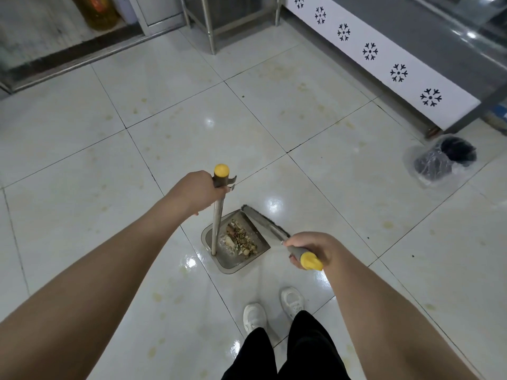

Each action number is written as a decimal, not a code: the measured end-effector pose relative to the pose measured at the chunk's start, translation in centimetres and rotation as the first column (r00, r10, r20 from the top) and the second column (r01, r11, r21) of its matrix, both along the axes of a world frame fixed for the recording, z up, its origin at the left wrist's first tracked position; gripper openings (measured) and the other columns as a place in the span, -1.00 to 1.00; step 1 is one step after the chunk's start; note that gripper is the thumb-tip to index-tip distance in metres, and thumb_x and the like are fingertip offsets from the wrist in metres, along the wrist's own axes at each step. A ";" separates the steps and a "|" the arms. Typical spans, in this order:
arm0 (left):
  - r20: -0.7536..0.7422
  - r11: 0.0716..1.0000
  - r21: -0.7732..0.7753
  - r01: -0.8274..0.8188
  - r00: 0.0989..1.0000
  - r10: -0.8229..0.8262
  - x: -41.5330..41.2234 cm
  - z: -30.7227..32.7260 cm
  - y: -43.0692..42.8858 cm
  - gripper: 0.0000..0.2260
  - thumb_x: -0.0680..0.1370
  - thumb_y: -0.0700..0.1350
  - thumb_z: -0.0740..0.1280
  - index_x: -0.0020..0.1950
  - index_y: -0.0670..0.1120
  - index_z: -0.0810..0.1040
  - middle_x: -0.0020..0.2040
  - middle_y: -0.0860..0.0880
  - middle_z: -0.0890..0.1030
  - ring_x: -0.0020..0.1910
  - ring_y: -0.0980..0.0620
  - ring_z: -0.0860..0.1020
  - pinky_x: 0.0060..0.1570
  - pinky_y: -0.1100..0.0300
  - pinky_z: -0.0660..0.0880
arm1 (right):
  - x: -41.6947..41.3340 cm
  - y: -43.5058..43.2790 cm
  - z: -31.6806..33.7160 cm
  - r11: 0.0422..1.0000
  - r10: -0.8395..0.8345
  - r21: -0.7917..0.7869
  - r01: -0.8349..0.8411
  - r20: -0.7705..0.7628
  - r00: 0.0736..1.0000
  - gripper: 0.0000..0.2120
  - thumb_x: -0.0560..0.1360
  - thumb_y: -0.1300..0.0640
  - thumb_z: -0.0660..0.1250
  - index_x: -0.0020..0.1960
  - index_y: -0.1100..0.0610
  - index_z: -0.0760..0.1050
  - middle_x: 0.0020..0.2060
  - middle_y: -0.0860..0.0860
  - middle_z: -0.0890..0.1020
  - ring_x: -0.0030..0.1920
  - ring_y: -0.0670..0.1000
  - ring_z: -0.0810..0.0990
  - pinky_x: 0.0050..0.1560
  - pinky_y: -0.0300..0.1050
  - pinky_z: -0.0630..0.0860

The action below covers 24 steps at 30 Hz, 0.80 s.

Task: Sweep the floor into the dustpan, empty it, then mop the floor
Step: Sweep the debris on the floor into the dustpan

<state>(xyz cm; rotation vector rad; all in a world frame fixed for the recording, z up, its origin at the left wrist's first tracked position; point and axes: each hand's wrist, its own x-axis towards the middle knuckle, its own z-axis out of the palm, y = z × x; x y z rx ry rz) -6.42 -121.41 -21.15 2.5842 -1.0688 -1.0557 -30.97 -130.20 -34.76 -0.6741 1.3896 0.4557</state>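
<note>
A grey dustpan point(219, 256) sits on the white tiled floor point(301, 119) just ahead of my feet, holding a pile of food scraps and debris point(241, 238). My left hand point(196, 192) grips the top of its upright metal handle point(218, 223), below a yellow cap. My right hand point(312, 249) grips the yellow-capped end of the broom handle. The broom head point(263, 219) lies along the dustpan's open right edge.
A small bin lined with a clear bag point(439, 163) stands at the right. A white counter base with black snowflake marks point(384, 58) runs along the upper right. Metal table legs point(211, 26) and a door frame point(82, 58) are at the top. Yellowish stains dot the tiles.
</note>
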 end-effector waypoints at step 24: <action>-0.170 0.997 -0.083 -0.009 0.985 -0.005 -3.3 3.1 2.7 -0.76 0.50 0.01 0.35 -0.20 -0.17 0.51 -0.43 -0.05 0.41 -0.51 0.04 0.38 -0.59 0.33 0.33 | -7.0 -2.5 10.4 0.908 -0.417 0.133 0.398 0.179 0.891 -0.91 0.50 0.31 0.29 -0.09 0.30 0.38 -0.31 0.20 0.46 -0.57 0.05 0.55 -0.58 -0.21 0.53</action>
